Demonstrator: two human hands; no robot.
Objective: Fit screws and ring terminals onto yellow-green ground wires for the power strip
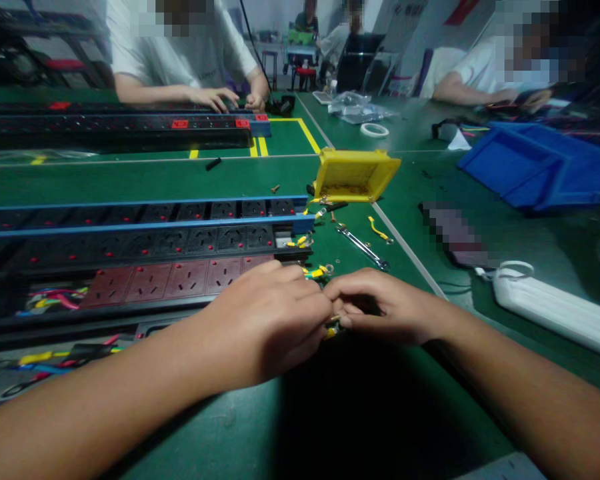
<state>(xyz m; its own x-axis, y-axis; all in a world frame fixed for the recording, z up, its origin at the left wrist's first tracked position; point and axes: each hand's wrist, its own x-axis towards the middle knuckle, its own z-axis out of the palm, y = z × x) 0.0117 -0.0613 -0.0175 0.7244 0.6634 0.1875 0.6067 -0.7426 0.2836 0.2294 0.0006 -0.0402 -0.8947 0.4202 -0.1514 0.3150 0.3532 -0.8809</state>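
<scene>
My left hand (275, 313) is closed, knuckles up, over the right end of the power strips; what its fingers hold is hidden. Meeting it from the right, my right hand (387, 303) pinches a small brass-coloured piece (336, 318), too small to name surely. A yellow wire end (331, 332) with a metal terminal shows just below the fingertips. Under and left of my left hand lies a strip with dark red sockets (150, 283). Behind it are a black-socket strip (195, 243) and a blue-edged strip (180, 213), with yellow wires and ring terminals (323, 271) at their ends.
A wrench (363, 247) and a loose yellow wire (379, 230) lie beyond my hands. Behind them a yellow bin (356, 175) rests on its side among screws. To the right are a blue bin (540, 163), a phone (455, 233) and a white object (555, 303). Co-workers sit across the table.
</scene>
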